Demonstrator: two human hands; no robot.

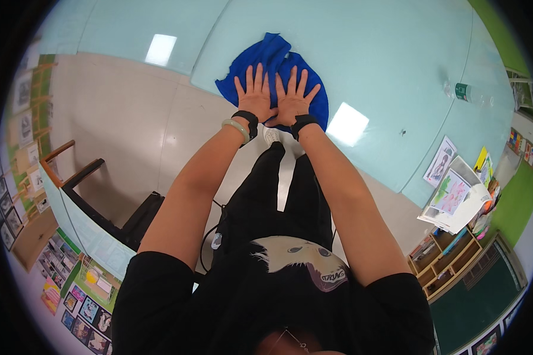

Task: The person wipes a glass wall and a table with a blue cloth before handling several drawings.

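Note:
A blue cloth lies crumpled near the front edge of a pale blue-green tabletop. My left hand rests flat on the cloth with its fingers spread. Beside it, my right hand also presses flat on the cloth, fingers spread, the two thumbs close together. Both palms face down and neither hand grips the fabric. Black bands circle both wrists, and a pale bangle sits on the left one. Part of the cloth is hidden under my hands.
A clear plastic bottle with a green label lies on the table at the right. Papers and a drawing sit at the right table corner, near a wooden compartment rack. A dark chair stands on the left.

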